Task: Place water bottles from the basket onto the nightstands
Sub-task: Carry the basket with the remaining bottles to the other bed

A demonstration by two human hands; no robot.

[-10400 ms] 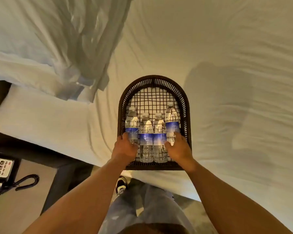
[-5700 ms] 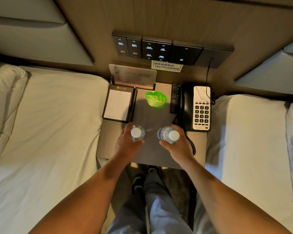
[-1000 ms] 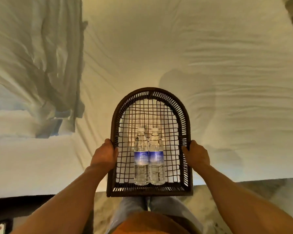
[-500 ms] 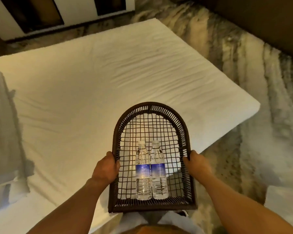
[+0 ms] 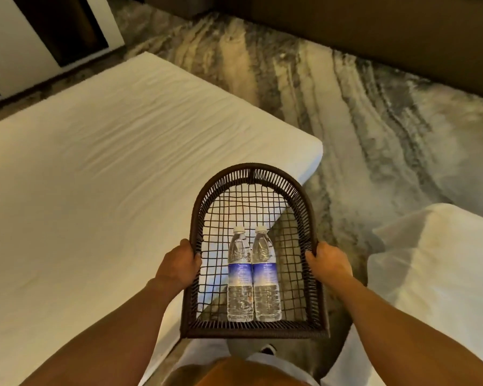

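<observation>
White bed [image 5: 109, 176] at left, second bed [image 5: 435, 274] at right, patterned carpet [image 5: 360, 112] between. Dark wicker basket [image 5: 251, 174] held in the air over the near bed's corner, arched end away from the person, flat end toward them. Left hand [image 5: 179, 264] clenched on its left rim, right hand [image 5: 328, 260] on its right rim. Two water bottles [image 5: 253, 274] lie flat inside, touching side by side, caps pointing away, long axes along the basket's, midway between both hands.

Dim, warm indoor light, soft shadows, slight blur and wide-angle bending at edges.
</observation>
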